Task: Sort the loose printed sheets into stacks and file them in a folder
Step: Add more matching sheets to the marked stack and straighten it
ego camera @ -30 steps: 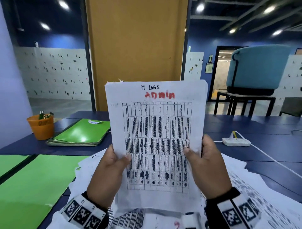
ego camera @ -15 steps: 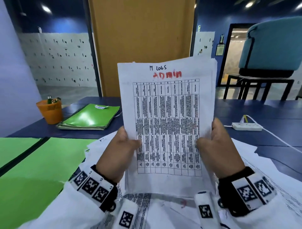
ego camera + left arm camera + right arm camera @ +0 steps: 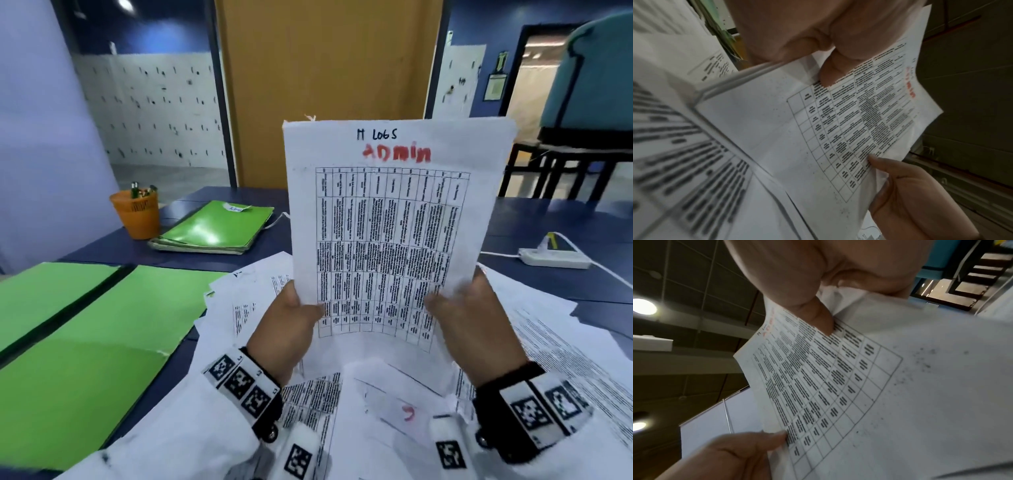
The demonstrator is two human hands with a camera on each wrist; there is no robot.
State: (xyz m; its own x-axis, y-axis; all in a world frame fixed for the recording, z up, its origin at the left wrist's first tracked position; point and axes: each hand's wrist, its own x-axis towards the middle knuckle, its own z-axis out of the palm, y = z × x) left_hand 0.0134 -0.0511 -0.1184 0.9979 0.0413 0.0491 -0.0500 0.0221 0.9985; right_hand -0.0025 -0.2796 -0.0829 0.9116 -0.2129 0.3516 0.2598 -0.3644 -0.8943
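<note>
I hold a small stack of printed sheets (image 3: 394,219) upright over the table; its top page has a table grid, "M LOGS" in black and "ADMIN" in red. My left hand (image 3: 291,325) pinches its lower left edge, thumb on the front. My right hand (image 3: 469,318) pinches the lower right edge the same way. The wrist views show the same stack (image 3: 838,129) (image 3: 838,378) with a thumb on each side. Loose printed sheets (image 3: 565,342) lie spread on the table under my hands. An open green folder (image 3: 85,342) lies flat at the left.
A closed green folder (image 3: 215,228) on a thin pile sits at the back left beside an orange pen cup (image 3: 137,214). A white power strip (image 3: 555,258) with its cable lies at the right. A teal chair (image 3: 589,78) stands beyond the dark blue table (image 3: 548,219).
The view has swung left and down, so the held stack now sits right of centre. Both hands keep the same grip on its lower edges.
</note>
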